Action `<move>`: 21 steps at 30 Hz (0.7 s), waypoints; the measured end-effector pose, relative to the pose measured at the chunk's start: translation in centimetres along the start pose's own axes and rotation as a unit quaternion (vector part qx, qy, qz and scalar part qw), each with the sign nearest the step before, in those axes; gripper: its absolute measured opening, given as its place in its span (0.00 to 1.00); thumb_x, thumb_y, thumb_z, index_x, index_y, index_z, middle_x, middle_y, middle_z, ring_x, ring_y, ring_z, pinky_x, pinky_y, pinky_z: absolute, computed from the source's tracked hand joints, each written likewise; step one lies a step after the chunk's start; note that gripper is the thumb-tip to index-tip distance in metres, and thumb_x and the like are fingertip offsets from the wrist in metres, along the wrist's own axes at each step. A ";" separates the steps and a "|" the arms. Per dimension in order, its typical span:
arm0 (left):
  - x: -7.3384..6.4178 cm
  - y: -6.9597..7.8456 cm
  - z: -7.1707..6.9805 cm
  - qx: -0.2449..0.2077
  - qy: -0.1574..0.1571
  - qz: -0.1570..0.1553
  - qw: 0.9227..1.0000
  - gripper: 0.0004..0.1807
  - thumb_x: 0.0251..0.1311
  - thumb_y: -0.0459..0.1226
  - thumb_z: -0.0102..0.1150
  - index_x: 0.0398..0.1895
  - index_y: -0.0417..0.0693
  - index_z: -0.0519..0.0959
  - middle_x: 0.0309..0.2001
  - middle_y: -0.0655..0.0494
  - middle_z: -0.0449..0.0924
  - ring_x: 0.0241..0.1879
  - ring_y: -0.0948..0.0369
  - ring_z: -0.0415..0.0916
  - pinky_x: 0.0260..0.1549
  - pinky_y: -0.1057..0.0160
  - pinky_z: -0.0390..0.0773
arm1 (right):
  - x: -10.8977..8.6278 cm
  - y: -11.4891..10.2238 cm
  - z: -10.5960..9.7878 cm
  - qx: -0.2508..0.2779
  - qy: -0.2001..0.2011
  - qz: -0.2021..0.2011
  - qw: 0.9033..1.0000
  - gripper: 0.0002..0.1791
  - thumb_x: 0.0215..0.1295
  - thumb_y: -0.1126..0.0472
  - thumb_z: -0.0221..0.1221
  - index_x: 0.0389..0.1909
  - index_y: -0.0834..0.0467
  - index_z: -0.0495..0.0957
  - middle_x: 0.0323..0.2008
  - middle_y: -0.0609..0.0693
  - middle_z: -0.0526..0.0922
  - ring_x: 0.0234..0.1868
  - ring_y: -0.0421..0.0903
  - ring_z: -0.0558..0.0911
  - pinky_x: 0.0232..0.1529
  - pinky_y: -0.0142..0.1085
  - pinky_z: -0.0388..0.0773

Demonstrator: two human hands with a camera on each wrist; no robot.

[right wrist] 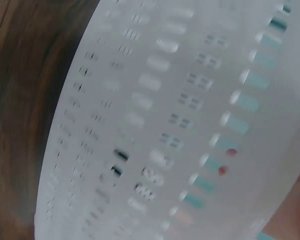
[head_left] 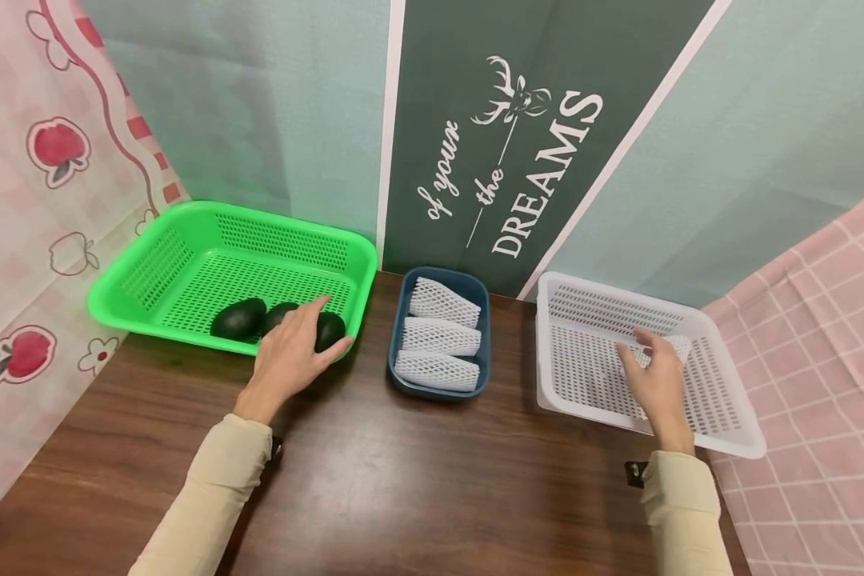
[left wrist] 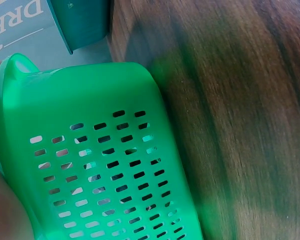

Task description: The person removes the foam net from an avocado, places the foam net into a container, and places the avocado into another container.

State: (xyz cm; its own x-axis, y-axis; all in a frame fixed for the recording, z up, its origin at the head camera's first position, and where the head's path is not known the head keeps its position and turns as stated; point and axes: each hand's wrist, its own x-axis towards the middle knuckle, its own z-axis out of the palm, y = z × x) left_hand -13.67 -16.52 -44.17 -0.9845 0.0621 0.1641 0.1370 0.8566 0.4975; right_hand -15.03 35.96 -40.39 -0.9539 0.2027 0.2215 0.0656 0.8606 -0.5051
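In the head view, several smooth black avocados [head_left: 238, 319] lie along the near side of a green perforated basket [head_left: 302, 240]. My left hand [head_left: 292, 350] reaches over its near rim, thumb and index finger on either side of the rightmost black avocado [head_left: 330, 330]. The other fingertips are hidden behind the hand. Over on the right, my right hand [head_left: 658, 384] reaches inside a white perforated basket [head_left: 579, 352], thumb and index finger spread apart with nothing seen between them. A white foam net sleeve [head_left: 680, 347] shows just beside that hand, partly covered by it.
Between the baskets stands a dark blue tray [head_left: 396, 376] holding three white foam net sleeves [head_left: 441, 337] in a row. All stand on a brown wooden table [head_left: 403, 480]. A printed curtain [head_left: 317, 104] hangs behind, with pink-patterned cloth [head_left: 821, 336] at the sides.
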 end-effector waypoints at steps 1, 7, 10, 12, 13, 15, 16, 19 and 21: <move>0.0 0.0 0.0 0.000 0.000 0.000 1.000 0.45 0.61 0.62 0.58 0.74 0.49 0.59 0.64 0.38 0.72 0.59 0.41 0.73 0.44 0.40 0.78 | 0.1 0.3 -0.1 -0.003 0.000 0.005 1.000 0.27 0.73 0.57 0.54 0.66 0.69 0.68 0.61 0.72 0.73 0.59 0.71 0.72 0.58 0.62 0.68; 0.1 0.0 0.0 0.002 -0.001 -0.001 1.000 0.45 0.61 0.63 0.58 0.74 0.49 0.59 0.65 0.39 0.72 0.59 0.42 0.73 0.43 0.41 0.78 | 0.7 2.1 -0.6 -0.029 -0.001 0.034 0.999 0.28 0.72 0.57 0.54 0.65 0.71 0.68 0.60 0.75 0.72 0.58 0.71 0.72 0.57 0.62 0.68; 0.1 0.0 0.0 0.003 -0.004 -0.003 1.000 0.45 0.61 0.63 0.57 0.75 0.49 0.59 0.65 0.39 0.72 0.60 0.42 0.73 0.44 0.41 0.78 | 1.0 2.9 -0.9 -0.042 -0.006 0.044 0.998 0.29 0.71 0.57 0.55 0.65 0.72 0.67 0.61 0.75 0.71 0.60 0.72 0.70 0.60 0.63 0.66; 0.1 0.0 0.0 0.003 -0.005 -0.004 1.000 0.45 0.61 0.63 0.58 0.75 0.49 0.59 0.65 0.39 0.72 0.60 0.42 0.73 0.44 0.41 0.78 | 1.2 3.3 -1.0 -0.049 -0.014 0.052 0.997 0.30 0.71 0.56 0.55 0.66 0.72 0.66 0.62 0.76 0.69 0.62 0.72 0.68 0.62 0.64 0.64; 0.1 0.0 0.0 0.003 -0.004 -0.004 1.000 0.45 0.60 0.63 0.58 0.75 0.50 0.59 0.65 0.39 0.72 0.60 0.42 0.73 0.44 0.41 0.78 | 1.3 3.5 -1.0 -0.053 -0.016 0.056 0.997 0.31 0.71 0.56 0.55 0.67 0.72 0.65 0.62 0.76 0.69 0.63 0.72 0.67 0.63 0.64 0.63; 0.1 0.0 0.0 0.003 -0.002 -0.004 1.000 0.45 0.60 0.63 0.58 0.75 0.50 0.59 0.65 0.39 0.72 0.59 0.42 0.73 0.43 0.41 0.79 | 1.5 3.8 -1.1 -0.057 -0.020 0.064 0.996 0.31 0.71 0.56 0.55 0.67 0.72 0.64 0.63 0.76 0.67 0.64 0.72 0.66 0.63 0.64 0.62; 0.1 0.0 0.0 0.004 -0.001 -0.003 1.000 0.45 0.60 0.63 0.58 0.75 0.50 0.59 0.64 0.39 0.72 0.59 0.42 0.74 0.42 0.41 0.79 | 1.6 4.0 -1.1 -0.059 -0.021 0.067 0.996 0.32 0.71 0.56 0.56 0.67 0.72 0.64 0.63 0.76 0.67 0.64 0.72 0.66 0.64 0.64 0.61; 0.1 0.0 0.1 0.005 0.001 -0.002 1.000 0.45 0.60 0.63 0.59 0.75 0.50 0.59 0.63 0.39 0.73 0.58 0.43 0.74 0.42 0.42 0.79 | 1.8 4.3 -1.2 -0.064 -0.020 0.080 0.995 0.32 0.69 0.56 0.57 0.68 0.71 0.64 0.63 0.76 0.65 0.65 0.72 0.64 0.66 0.63 0.59; 0.1 0.0 0.1 0.004 0.001 -0.002 1.000 0.46 0.60 0.63 0.59 0.75 0.51 0.59 0.63 0.39 0.73 0.58 0.43 0.74 0.42 0.42 0.79 | 1.9 4.6 -1.1 -0.070 -0.024 0.085 0.994 0.33 0.69 0.56 0.57 0.68 0.71 0.64 0.64 0.77 0.64 0.66 0.73 0.63 0.67 0.63 0.58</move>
State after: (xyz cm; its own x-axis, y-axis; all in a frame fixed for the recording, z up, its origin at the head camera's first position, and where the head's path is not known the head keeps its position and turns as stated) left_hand -13.78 -16.47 -44.25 -0.9848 0.0573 0.1638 0.1317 0.8614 0.4906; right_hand -16.17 40.86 -41.39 -0.9379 0.3319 0.1010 0.2645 0.8724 -0.4110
